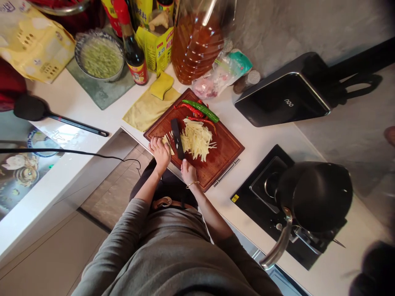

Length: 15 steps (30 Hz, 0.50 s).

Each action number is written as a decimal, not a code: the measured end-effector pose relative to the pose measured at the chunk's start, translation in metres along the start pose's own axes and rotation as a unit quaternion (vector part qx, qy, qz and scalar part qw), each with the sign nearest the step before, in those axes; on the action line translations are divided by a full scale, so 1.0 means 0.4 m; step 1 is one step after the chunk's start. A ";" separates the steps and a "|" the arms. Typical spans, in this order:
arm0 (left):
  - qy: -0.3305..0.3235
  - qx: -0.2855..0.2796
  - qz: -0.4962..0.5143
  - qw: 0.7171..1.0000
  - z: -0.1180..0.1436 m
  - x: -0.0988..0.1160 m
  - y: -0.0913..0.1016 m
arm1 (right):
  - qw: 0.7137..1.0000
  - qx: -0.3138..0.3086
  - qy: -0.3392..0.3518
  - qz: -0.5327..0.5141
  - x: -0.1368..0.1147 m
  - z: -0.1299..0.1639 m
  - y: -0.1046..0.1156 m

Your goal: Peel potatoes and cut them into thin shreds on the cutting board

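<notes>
On a reddish-brown wooden cutting board (226, 150), my right hand (188, 172) is closed round the handle of a dark-bladed kitchen knife (176, 135). The blade stands beside a pale piece of potato (168, 143). My left hand (160, 154) presses its bent fingers onto that piece at the board's left edge, partly covering it. To the right of the blade lies a heap of thin potato strips (197, 139). A green chili pepper (200, 110) and several red chili peppers (193, 110) rest along the board's far side.
A black pot (317, 197) sits on the stove (259, 201) at right. Behind the board are a knife block (282, 100), an oil jug (197, 45), a sauce bottle (135, 57) and a yellow cloth (145, 107). A bowl (100, 55) and black spatula (61, 117) lie left, near the sink (46, 181).
</notes>
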<state>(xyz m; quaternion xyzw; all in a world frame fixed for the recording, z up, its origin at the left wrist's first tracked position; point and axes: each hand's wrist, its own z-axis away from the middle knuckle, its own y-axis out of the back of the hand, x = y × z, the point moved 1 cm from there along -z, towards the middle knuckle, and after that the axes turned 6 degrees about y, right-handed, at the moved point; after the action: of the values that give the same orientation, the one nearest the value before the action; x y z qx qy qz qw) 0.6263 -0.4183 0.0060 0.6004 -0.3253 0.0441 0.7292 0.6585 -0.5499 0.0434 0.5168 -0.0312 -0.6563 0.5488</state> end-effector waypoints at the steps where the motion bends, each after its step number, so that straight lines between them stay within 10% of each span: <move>1: -0.002 0.006 0.002 1.000 0.001 -0.001 0.000 | 1.000 0.000 -0.003 -0.005 0.003 0.005 0.004; 15: 0.030 0.015 0.018 0.999 0.006 -0.005 -0.008 | 0.985 -0.065 0.029 0.157 -0.043 0.049 0.029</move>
<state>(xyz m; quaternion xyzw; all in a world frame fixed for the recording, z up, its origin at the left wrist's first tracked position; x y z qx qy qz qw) 0.6251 -0.4206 0.0025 0.6042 -0.3132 0.0801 0.7283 0.6501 -0.5520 0.0708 0.4878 -0.0533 -0.5475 0.6778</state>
